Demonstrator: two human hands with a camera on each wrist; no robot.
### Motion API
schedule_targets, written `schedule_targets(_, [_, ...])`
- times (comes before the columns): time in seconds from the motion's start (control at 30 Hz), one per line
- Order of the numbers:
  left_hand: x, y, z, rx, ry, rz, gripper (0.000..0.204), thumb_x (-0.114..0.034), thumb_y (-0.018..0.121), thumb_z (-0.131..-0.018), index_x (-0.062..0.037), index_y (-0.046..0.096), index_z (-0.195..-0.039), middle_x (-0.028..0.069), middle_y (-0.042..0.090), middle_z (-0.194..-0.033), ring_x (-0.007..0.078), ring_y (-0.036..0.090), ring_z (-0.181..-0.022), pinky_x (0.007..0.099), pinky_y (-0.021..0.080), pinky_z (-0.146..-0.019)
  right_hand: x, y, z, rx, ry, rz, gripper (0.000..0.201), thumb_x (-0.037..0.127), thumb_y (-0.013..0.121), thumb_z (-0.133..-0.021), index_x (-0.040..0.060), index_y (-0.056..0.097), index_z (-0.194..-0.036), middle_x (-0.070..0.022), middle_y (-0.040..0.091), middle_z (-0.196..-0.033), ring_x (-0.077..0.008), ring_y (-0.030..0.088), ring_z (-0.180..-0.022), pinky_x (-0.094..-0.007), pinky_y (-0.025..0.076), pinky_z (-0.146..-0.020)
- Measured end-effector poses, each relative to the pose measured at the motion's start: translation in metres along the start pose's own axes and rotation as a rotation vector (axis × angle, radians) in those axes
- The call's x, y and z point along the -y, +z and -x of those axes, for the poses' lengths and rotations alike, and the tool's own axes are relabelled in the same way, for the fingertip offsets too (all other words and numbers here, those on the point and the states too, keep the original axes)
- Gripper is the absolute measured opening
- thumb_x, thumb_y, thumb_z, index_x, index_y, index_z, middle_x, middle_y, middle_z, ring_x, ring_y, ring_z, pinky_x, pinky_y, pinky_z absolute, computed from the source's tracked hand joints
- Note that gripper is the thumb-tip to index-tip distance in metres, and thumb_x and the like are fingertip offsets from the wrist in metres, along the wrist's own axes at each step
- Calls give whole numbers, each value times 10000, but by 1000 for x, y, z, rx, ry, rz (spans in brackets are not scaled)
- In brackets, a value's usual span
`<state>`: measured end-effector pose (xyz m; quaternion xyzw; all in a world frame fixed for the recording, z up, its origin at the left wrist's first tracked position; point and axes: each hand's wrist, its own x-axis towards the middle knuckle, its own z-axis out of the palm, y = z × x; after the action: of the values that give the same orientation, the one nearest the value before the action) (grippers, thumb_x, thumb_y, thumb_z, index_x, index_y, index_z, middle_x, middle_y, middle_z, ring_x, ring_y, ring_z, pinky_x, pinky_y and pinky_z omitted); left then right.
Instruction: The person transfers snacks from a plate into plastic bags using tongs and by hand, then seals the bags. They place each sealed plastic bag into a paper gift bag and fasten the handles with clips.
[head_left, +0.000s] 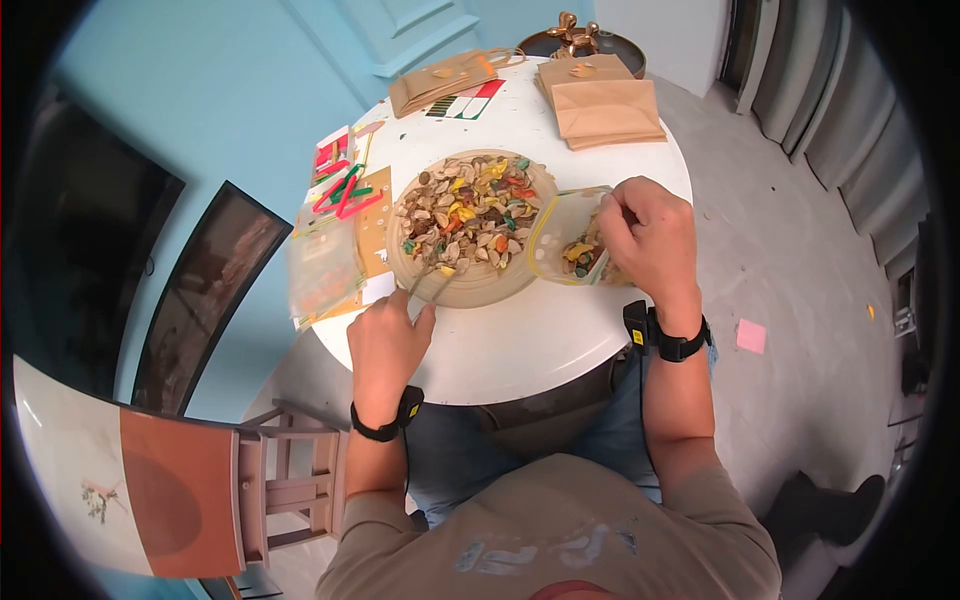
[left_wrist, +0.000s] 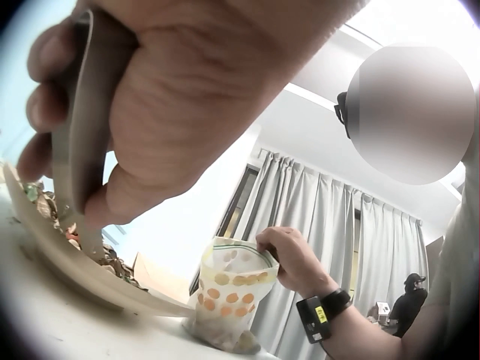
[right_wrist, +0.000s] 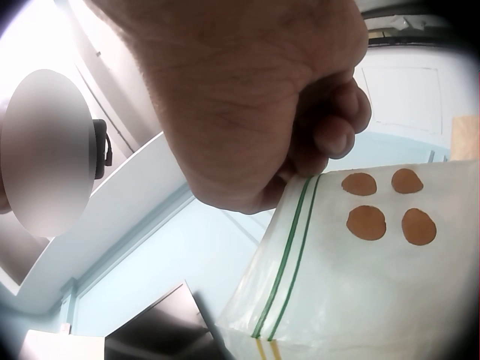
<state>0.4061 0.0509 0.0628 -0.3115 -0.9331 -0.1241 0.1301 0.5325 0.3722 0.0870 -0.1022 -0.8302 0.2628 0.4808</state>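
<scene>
My left hand (head_left: 388, 338) grips a pair of metal tongs (left_wrist: 96, 112), whose two tips reach down into the near edge of a heap of potpourri (head_left: 468, 212). The dried pieces, tan with yellow, orange and green ones among them, lie on a round beige plate (head_left: 470, 293). To the right of the plate, my right hand (head_left: 652, 235) pinches the top edge of a clear zip bag (left_wrist: 234, 289) printed with orange dots. That bag stands on the table with its mouth spread, and some potpourri (head_left: 580, 257) lies inside it.
Folded brown paper bags (head_left: 608, 112) lie at the back right of the white round table (head_left: 500, 365), and more paper bags (head_left: 440, 82) at the back left. Red and green clips (head_left: 345, 190) and a clear plastic bag (head_left: 325, 265) sit at the left edge.
</scene>
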Motion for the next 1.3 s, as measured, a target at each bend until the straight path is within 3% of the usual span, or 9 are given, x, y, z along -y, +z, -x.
schedule_targets(0.37, [9,22,-43,29,-22,16,329,-284,822,-931,28,777,-840,278,739,-760,484,757,-750,543,621,-719,1,4,-1,4,10,6,138,55,732,-868,-31,687,-769,-184,654,-700,-346,639,-586,-424,526,-590])
schedule_targets(0.87, [8,16,-38,29,71,35,255,-232,799,-983,-14,781,-851,247,714,-728,478,727,-732,547,591,-691,0,0,-1,3,1,3,141,50,728,-875,-26,683,-765,-181,662,-703,-344,647,-589,-421,534,-594])
schedule_targets(1.3, [-34,-39,-33,-75,155,100,222,-204,823,-975,-19,758,-870,231,699,-733,462,701,-707,532,547,-648,-2,0,0,-10,10,-13,141,64,727,-878,-8,686,-764,-174,676,-722,-361,656,-618,-434,548,-611])
